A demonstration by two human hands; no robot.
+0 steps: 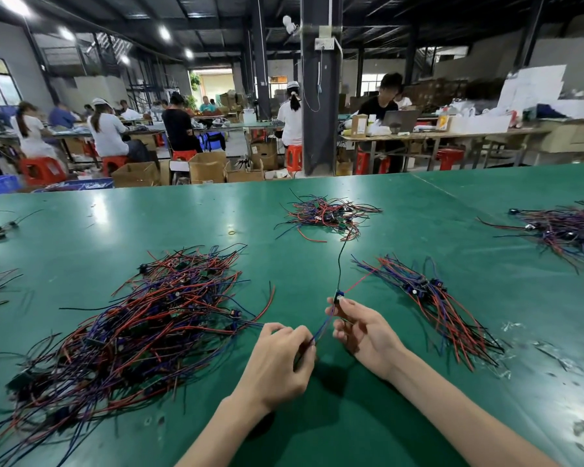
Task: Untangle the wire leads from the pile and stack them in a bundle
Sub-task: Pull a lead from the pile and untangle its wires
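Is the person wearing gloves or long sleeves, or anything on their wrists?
No gloves: the left hand and the right hand are bare. The left forearm and the right forearm are bare too. No sleeve comes into view, and no watch, ring or bracelet shows.

passage: table (300, 264) centre | blocks: pile (142, 325) left, bundle (432, 298) right, perhaps scraps (504, 369)

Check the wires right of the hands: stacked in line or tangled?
Stacked: the bundle lies with leads roughly parallel, unlike the tangled pile at left.

glossy smooth green table mat (402, 210), plastic-coated wire leads (169, 318), brown cardboard boxes (206, 166), red plastic stools (41, 170)
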